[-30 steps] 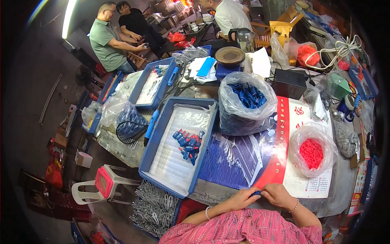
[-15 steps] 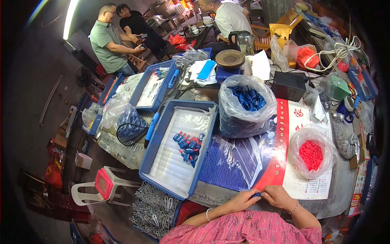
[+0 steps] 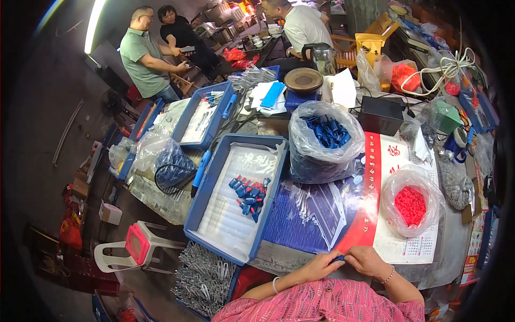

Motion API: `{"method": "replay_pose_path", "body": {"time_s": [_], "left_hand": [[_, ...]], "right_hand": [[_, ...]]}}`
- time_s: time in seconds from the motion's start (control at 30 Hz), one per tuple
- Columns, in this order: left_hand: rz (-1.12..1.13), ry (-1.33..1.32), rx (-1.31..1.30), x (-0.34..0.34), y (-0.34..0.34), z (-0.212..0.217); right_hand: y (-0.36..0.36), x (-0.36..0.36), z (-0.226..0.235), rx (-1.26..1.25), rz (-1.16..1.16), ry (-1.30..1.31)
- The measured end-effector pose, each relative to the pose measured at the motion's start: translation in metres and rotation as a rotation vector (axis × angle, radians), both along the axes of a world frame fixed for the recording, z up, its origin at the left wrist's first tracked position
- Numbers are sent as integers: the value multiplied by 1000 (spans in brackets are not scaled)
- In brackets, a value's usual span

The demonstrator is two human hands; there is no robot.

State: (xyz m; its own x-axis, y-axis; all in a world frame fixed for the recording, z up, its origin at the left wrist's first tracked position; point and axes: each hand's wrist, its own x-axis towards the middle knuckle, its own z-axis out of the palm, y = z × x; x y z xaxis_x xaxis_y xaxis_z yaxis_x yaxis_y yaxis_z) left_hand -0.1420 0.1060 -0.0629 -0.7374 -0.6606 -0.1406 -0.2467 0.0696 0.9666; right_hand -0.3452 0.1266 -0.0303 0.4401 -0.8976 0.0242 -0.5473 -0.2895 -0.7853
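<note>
Worktable, seen from above. Left hand (image 3: 321, 265) and right hand (image 3: 367, 261): brought together at the near table edge, fingertips of both pinching one small blue part (image 3: 338, 258) between them, held close to the body, probably so the piece can be worked with both thumbs. Blue tray (image 3: 214, 177), lined with white sheet: holds a small cluster of blue pieces with red tips (image 3: 249, 194), well apart from the hands, to their left. Large clear bag (image 3: 323, 142), mouth rolled open, beyond the hands: loose blue parts, kept within reach. Smaller clear bag (image 3: 411, 200), to the right, on a red-and-white calendar sheet (image 3: 375, 214): red parts. Pile of grey metal clips (image 3: 206, 275) below the tray's near end. Second blue tray (image 3: 202, 115) farther back. Three other people at the far end.
</note>
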Motion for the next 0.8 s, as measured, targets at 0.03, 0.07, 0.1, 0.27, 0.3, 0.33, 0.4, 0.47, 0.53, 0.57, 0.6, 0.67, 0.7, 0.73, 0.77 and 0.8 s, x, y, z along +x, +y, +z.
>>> {"method": "replay_pose_path", "body": {"time_s": [0.03, 0.07, 0.1, 0.27, 0.3, 0.33, 0.4, 0.47, 0.53, 0.57, 0.6, 0.67, 0.7, 0.73, 0.77, 0.8], "left_hand": [[0, 0, -1, 0, 0, 0], [0, 2, 6, 0, 0, 0], [-1, 5, 14, 0, 0, 0], [-7, 6, 14, 0, -2, 4], [-9, 2, 18, 0, -2, 5], [-9, 2, 19, 0, -2, 5], [-4, 19, 19, 0, -2, 5], [-4, 4, 22, 0, -2, 6], [-5, -11, 25, 0, -3, 6], [-2, -3, 16, 0, -3, 6], [2, 4, 7, 0, -3, 6], [-2, -6, 10, 0, -3, 8], [-5, -18, 13, 0, -4, 9], [-5, -17, 13, -1, -4, 7], [-1, -6, 2, -1, -3, 4], [3, 5, -10, -1, -3, 3]], "right_hand": [[0, 0, 1, -2, 2, -11], [0, 0, 0, -3, 1, -11], [0, 0, 0, -2, 5, 1], [0, 0, -1, 4, 2, 6], [-1, 0, -1, 2, 7, 14], [-1, 0, -1, 0, 12, 23], [-1, 0, 1, 7, 9, 21], [-2, 0, 1, 15, 5, 19], [-2, 0, 1, 15, 7, 9], [-1, 0, 1, 15, 6, 10], [-1, 0, 2, 24, 1, 3], [-1, -1, 2, 32, -4, -4], [-1, -1, 1, 29, 0, 4], [-1, -1, 1, 26, 4, 12], [-1, -1, 1, 27, 4, 12], [-1, -1, 2, 31, 2, 3]]}}
